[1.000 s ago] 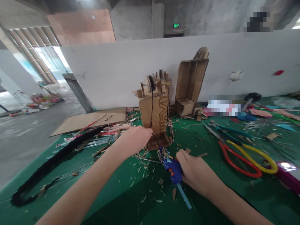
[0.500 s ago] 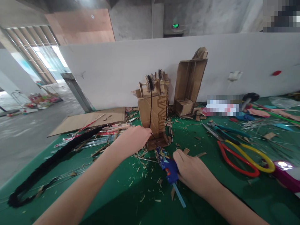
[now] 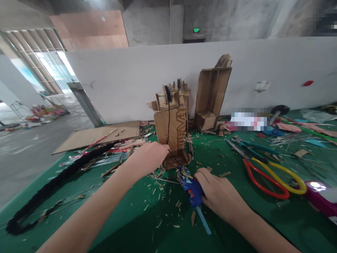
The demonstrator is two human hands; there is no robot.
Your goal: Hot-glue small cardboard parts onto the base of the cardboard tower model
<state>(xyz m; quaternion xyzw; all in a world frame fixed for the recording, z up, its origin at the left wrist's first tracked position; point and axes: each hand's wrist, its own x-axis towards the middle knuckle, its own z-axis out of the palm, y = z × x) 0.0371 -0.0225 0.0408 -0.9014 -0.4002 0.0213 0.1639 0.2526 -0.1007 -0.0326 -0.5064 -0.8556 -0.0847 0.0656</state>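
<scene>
My right hand (image 3: 212, 184) is closed round a blue hot glue gun (image 3: 194, 191), a glue stick (image 3: 204, 220) poking out of its back end. The gun's nozzle end points at the low front tray of a cardboard model (image 3: 168, 128). From a pulley wheel (image 3: 167, 94) on top of the model, a black cord (image 3: 169, 119) runs down the front to my left hand (image 3: 154, 154). The left fingers are pinched on this cord just above the small cardboard tray (image 3: 176, 162); their tips are partly hidden.
To the right lie large red-and-yellow-handled scissors (image 3: 273, 175) and teal-handled pliers (image 3: 259, 147). A taller cardboard structure (image 3: 213, 95) stands by the white partition (image 3: 131, 77). On the left are a black fuzzy strip (image 3: 52, 186) and a flat cardboard sheet (image 3: 97, 137). Scraps litter the green table (image 3: 126, 218).
The glue gun has shifted slightly right and back from the tray, together with my right hand. My left hand keeps its pinch on the cord. The view has moved slightly.
</scene>
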